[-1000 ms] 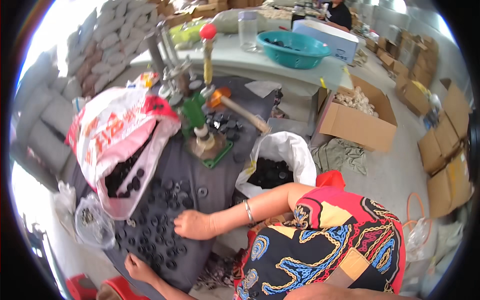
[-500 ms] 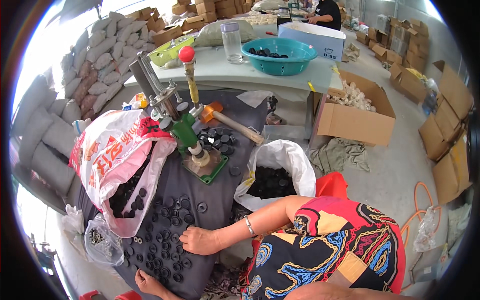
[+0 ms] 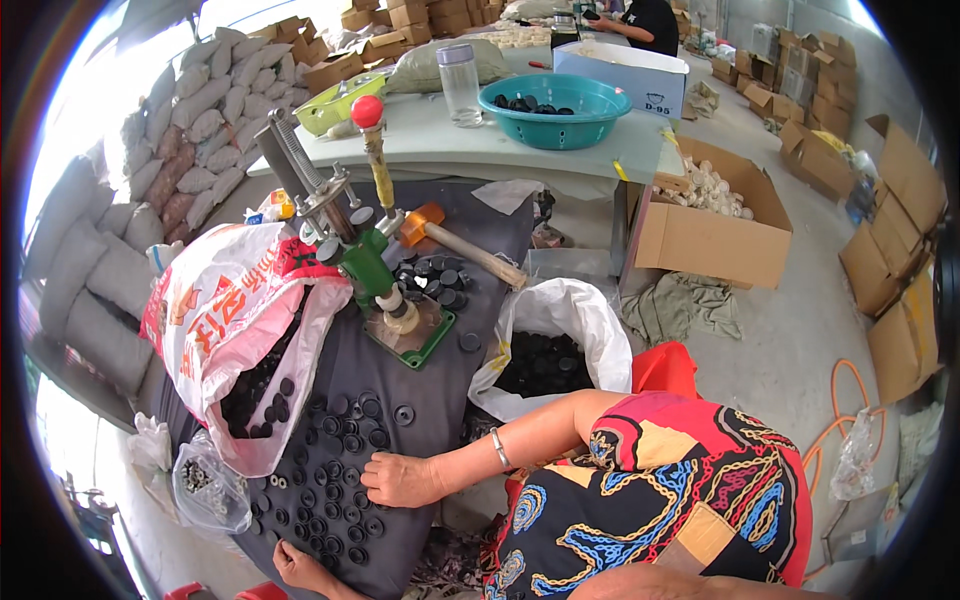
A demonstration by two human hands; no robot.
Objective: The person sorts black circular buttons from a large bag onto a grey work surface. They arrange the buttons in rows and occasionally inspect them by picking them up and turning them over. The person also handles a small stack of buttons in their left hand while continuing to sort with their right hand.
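Observation:
Many round black caps [image 3: 343, 424] lie spread on the dark grey cloth [image 3: 440, 400]. Among their right edge rests my right hand [image 3: 398, 480], fingers curled and pressed together; whatever it may hold is hidden. My left hand [image 3: 298, 567] is at the near edge of the caps with its fingertips pinched, and I cannot make out anything between them. Several small pale rings [image 3: 278, 481] lie left of the caps. A clear plastic bag [image 3: 212, 485] of small metal parts sits at the cloth's left edge. Behind the caps stands a green hand press [image 3: 375, 268] with a red-knobbed lever.
A printed sack [image 3: 222, 310] spills black caps at left. Beside the press lies an orange-headed mallet [image 3: 470, 250]. A white bag [image 3: 600, 330] holds more black caps. Farther back are a teal basin [image 3: 555, 128], a cardboard box [image 3: 710, 240] of pale pieces, and another person [image 3: 655, 25].
The view has shifted very slightly. Both my hands stay at nearly the same places among the caps. The person at the back has moved an arm.

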